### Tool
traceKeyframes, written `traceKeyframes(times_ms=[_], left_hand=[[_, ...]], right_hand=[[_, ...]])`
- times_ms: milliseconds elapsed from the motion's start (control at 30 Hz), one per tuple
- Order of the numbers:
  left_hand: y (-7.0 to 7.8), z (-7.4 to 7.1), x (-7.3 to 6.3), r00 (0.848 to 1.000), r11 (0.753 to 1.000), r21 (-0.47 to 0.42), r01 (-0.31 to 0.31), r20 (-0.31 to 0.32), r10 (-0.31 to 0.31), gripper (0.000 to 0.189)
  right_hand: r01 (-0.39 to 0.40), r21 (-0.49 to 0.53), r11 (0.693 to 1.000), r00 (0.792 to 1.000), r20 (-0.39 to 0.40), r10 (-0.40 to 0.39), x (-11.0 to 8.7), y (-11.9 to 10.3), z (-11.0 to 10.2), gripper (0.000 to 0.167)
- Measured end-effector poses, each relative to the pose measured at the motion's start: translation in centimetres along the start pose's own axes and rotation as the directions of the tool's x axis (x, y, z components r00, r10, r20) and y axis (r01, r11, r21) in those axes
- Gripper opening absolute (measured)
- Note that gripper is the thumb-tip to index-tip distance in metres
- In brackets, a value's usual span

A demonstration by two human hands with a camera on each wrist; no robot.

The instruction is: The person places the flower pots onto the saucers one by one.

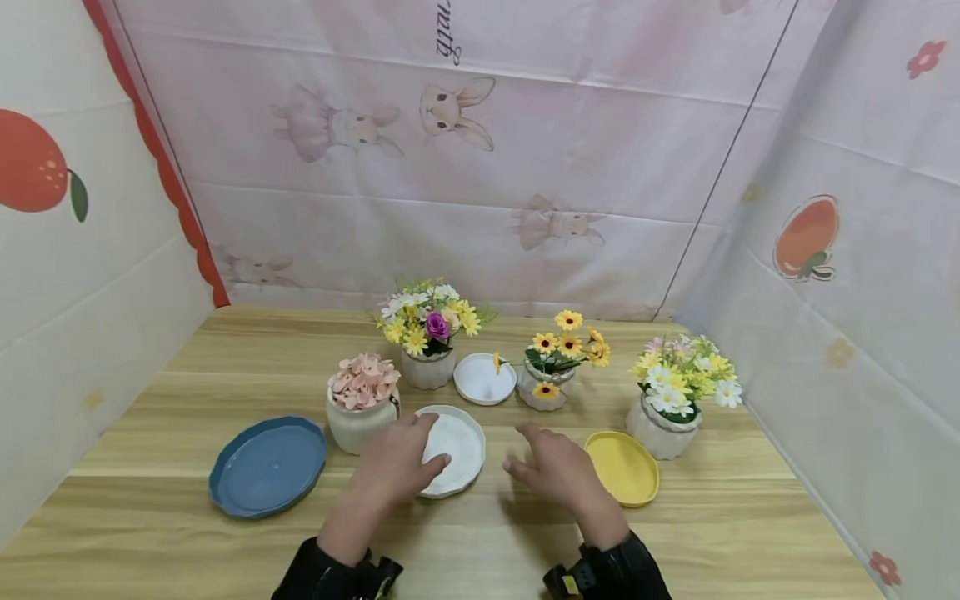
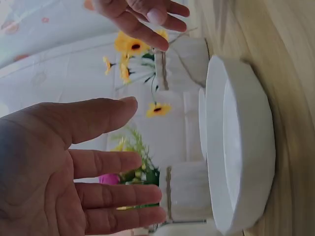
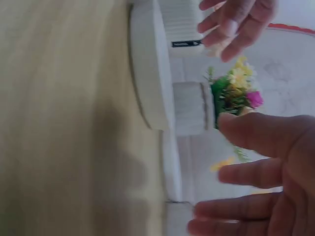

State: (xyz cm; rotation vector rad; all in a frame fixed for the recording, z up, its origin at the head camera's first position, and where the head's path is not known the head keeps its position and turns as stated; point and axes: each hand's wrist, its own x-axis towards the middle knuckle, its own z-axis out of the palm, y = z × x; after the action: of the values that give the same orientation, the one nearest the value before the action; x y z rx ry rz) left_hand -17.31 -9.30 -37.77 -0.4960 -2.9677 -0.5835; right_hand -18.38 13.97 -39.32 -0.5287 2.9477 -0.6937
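Looks like the reaching step: left hand (image 1: 397, 460) above the larger white plate (image 1: 461, 442), right hand (image 1: 558, 471) off beside it, fingers spread, holding nothing. It's midway across the counter (image 1: 480, 542). Next move probably calls for dropping to its rim.

Pots (image 1: 427, 373) behind plate (image 1: 459, 446), front perhaps free

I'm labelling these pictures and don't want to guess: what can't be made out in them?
- Head view: left part of the larger white plate, hidden by the left grip.
- Head view: black lettering, cut off by the top edge.
- Left wrist view: part of the mixed bouquet, hidden behind the left grip's fingers.
- Right wrist view: wording on the black label of the ribbed pot, too small and blurred.
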Motion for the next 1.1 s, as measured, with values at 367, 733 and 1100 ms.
traceKeyframes(times_ms=[367,733,1100], left_hand=[[-3.5,-2.2,-1.1,0.996,0.973,-0.218,0.076,0.065,-0.063,0.03],[-5.8,-4.1,-1.4,0.996,0.963,-0.263,0.05,0.089,-0.028,0.019],[-8.6,-6.5,-1.6,0.968,0.954,-0.242,0.179,0.218,-0.126,0.014]], right_hand=[[0.14,0.299,0.944,0.986,-0.129,-0.105,2.1,-0.4,2.7,0.048],[0.236,0.401,0.885,0.958,-0.247,-0.143,2.9,-2.1,3.7,0.035],[0.228,0.549,0.804,0.97,-0.201,-0.138,4.3,-3.7,4.6,0.039]])
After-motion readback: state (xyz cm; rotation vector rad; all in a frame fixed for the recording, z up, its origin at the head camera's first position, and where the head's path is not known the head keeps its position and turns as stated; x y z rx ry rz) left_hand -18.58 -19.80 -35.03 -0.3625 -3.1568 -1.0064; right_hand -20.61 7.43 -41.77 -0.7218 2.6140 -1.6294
